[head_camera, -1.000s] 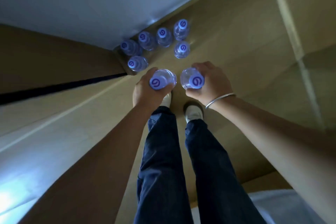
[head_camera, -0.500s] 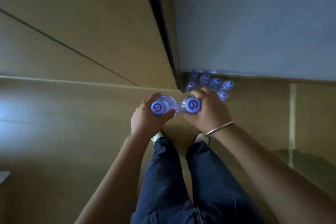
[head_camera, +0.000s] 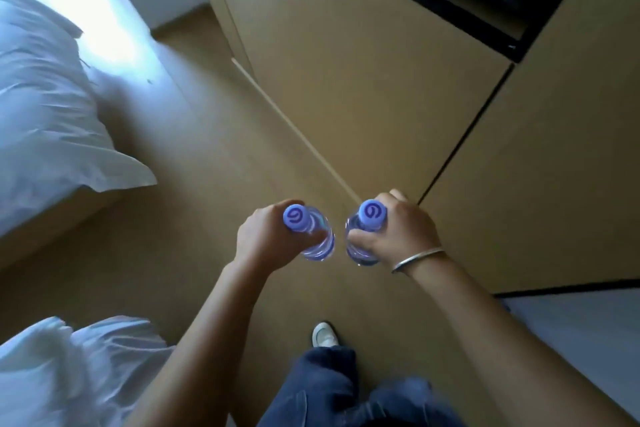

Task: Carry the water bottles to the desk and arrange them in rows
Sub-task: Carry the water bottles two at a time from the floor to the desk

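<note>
two water bottles carried upright, one in each hand, above the wooden floor (head_camera: 214, 218).

left hand (head_camera: 266, 239) grips the left bottle (head_camera: 317, 239), right hand (head_camera: 401, 236) grips the right bottle (head_camera: 360, 236); purple caps up, bottles just apart. a silver bangle (head_camera: 417, 258) circles the right wrist; white bedding (head_camera: 45, 107) lies left, cabinet doors (head_camera: 363, 73) ahead.

2 water bottles, clear plastic, each with a purple cap bearing a white swirl mark. Left bottle (head_camera: 313, 234): upright, cap on, held in the air above the floor. Right bottle (head_camera: 363, 236): same, near the first, not touching. Both seemingly full; bodies mostly hidden.
</note>
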Tool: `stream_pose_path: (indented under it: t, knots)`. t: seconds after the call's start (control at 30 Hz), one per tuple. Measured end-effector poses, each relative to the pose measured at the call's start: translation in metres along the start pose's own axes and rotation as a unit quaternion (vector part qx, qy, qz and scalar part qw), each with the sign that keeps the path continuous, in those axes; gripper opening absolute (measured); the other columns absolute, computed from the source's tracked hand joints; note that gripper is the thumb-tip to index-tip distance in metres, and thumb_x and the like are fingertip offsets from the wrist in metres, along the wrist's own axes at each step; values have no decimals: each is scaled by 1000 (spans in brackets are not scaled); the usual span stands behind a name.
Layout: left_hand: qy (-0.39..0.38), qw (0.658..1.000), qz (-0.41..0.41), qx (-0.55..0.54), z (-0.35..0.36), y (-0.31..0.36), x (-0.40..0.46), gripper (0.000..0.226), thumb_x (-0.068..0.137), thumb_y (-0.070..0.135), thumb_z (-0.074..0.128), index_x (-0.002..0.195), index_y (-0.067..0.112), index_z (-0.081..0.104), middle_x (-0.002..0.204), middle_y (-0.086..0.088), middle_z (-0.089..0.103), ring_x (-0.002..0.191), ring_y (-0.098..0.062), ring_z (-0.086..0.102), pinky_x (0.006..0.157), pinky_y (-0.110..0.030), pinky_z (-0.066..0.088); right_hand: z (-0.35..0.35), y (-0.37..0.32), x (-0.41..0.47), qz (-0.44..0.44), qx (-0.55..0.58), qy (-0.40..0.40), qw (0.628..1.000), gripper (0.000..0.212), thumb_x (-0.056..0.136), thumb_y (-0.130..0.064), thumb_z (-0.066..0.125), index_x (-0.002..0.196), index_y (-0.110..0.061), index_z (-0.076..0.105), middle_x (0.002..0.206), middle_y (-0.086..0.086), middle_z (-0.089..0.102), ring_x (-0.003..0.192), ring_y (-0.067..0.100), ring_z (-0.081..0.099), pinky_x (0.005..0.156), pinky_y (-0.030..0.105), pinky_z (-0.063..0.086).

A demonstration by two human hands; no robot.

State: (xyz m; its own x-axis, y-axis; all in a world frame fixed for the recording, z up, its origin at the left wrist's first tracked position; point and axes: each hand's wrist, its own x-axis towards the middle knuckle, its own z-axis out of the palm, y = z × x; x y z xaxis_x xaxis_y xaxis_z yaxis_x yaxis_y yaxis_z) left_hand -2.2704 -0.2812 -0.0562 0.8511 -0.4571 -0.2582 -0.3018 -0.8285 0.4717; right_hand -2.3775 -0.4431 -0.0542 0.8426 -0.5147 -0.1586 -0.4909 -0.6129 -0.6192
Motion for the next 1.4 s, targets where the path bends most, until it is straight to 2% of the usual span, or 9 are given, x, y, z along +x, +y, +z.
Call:
stream_pose_path:
  t: [0.13,0.23,0.3,0.43,0.67,1.03,1.17,1.3,1.4]
  knots:
    - [39,999,-33,19,-52,-43,20,35,59,57,65,78,27,60,68,9,63,69,-19,58,56,-24,42,27,-72,44,-76,-41,-18,996,41,59,-46,69,67,-17,42,72,-3,39,64,23,40,59,26,29]
    - [79,995,-63,23,-84,-70,30,37,59,59,67,79,28,63,70,9,65,70,-18,60,58,-24,45,44,-120,70,-121,-56,-22,991,43,60,-49,68,67,-17,40,73,-2,40,68,29,49,60,27,30]
    - [95,992,-83,22,-101,-84,36,35,59,61,67,72,28,61,66,9,64,67,-18,59,55,-25,45,54,-147,85,-141,-58,-24,988,45,61,-51,67,69,-17,39,75,-1,40,76,31,55,62,27,32]
    - [119,986,-120,1,-127,-103,50,38,58,60,67,55,26,50,54,8,55,53,-9,50,45,-21,29,73,-190,117,-179,-57,-41,981,45,63,-51,67,73,-16,42,78,-1,38,85,31,57,65,28,33]
    - [136,978,-158,-22,-166,-134,103,36,57,59,70,70,27,65,65,6,64,63,-14,58,49,-21,38,99,-238,188,-228,-61,-86,968,47,59,-57,63,71,-16,43,74,-2,40,73,25,48,64,27,33]
    - [168,966,-192,-44,-247,-164,259,36,58,57,69,66,23,60,58,7,59,61,-14,55,48,-23,34,119,-335,367,-288,-96,-116,946,43,63,-54,64,72,-16,46,74,0,42,78,29,55,64,26,33]
    - [188,960,-200,-47,-279,-179,309,35,60,55,70,73,24,65,68,5,65,68,-16,58,52,-24,39,130,-376,424,-305,-94,-124,940,42,64,-52,65,71,-15,46,74,1,43,70,24,44,64,26,33]
    - [213,951,-215,-60,-305,-204,342,33,62,53,71,76,23,68,72,4,67,71,-18,60,57,-27,43,148,-413,466,-311,-92,-143,935,42,64,-51,63,77,-12,56,76,2,48,71,23,49,64,25,34]
    - [225,945,-230,-56,-326,-233,370,34,63,53,70,75,21,67,71,3,67,71,-19,60,55,-24,38,171,-445,494,-316,-102,-150,931,42,64,-52,62,76,-12,57,77,3,50,73,24,51,64,25,34]
